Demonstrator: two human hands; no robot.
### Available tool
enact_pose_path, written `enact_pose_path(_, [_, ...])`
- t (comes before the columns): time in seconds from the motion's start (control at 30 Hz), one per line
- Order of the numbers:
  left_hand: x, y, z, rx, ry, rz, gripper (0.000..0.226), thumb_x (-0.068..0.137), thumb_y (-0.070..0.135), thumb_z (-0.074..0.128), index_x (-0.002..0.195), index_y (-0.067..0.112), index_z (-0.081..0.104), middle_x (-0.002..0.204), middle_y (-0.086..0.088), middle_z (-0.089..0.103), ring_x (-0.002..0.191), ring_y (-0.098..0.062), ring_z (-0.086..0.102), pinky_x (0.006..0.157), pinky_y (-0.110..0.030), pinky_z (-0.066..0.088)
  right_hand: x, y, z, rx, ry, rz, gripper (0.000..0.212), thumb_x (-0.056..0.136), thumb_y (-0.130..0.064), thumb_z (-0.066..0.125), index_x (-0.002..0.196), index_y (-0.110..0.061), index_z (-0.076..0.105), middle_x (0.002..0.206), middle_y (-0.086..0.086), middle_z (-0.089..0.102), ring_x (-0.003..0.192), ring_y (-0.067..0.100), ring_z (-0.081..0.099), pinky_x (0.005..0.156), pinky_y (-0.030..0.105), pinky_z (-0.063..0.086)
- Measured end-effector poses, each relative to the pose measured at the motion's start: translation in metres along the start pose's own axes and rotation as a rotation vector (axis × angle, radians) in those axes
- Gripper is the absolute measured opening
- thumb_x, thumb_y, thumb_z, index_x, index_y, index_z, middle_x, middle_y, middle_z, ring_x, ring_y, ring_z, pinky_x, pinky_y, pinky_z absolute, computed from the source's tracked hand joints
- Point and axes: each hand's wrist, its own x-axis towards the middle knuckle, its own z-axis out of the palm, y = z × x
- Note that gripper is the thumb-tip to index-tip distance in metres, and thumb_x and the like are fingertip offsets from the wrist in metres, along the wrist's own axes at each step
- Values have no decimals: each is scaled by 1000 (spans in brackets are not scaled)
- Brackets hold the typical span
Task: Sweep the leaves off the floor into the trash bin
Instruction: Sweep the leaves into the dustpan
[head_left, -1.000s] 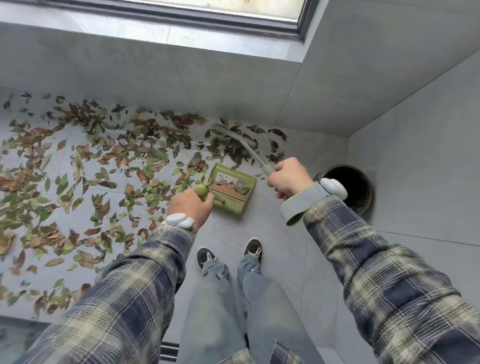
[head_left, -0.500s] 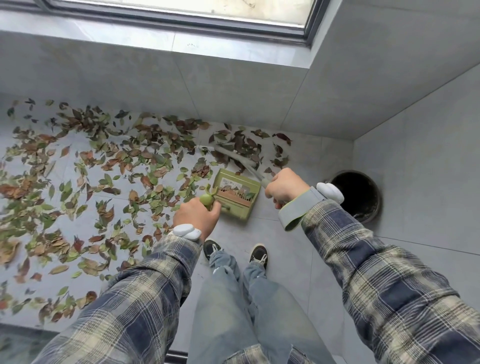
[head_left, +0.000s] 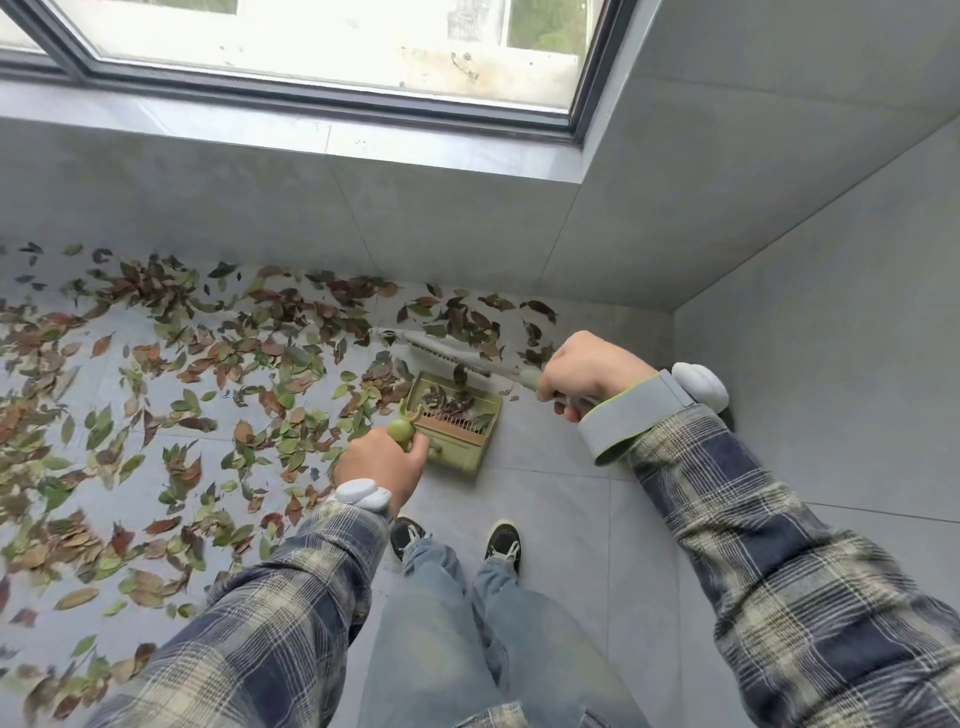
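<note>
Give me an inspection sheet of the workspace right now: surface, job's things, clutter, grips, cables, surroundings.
Surface: grey tiled floor, bare around the shoes and to the right.
Job's things: leaves scattered across the left and along the wall; dustpan, green, with some leaves inside; broom head among the leaves just beyond it; trash bin not plainly in view.
Clutter: nothing seen.
Grips: left hand holds the dustpan handle; right hand holds the broom handle; white wrist devices on both arms.
Cables: nothing seen.
Surroundings: window above a grey ledge; grey walls meet in a corner.
</note>
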Motion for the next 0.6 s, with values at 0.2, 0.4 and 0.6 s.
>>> enact_pose_path(0.2, [3,-2,6,-20,29,-17,51,85,59,47,72,12,63,67,-5,60,61,-27,56,56,-28,43,11,1,12,69,123,-28,21,76,-6,64,92,5,70,50,8,60,45,24,56,51,29,45])
enact_pose_path(0.4, [5,-4,7,-22,46,-21,50,85,59,50,71,13,60,58,-1,50,55,-24,51,51,-26,38,28,-3,37,81,199,-41,16,78,-6,56,91,-4,65,58,9,63,53,26,61,50,29,49])
enact_pose_path(0.6, [9,-5,8,-9,38,-6,49,86,59,48,77,13,65,70,-6,61,62,-27,55,55,-28,42,41,-2,54,76,127,9,21,84,-4,56,102,3,66,68,12,64,63,28,62,68,37,56])
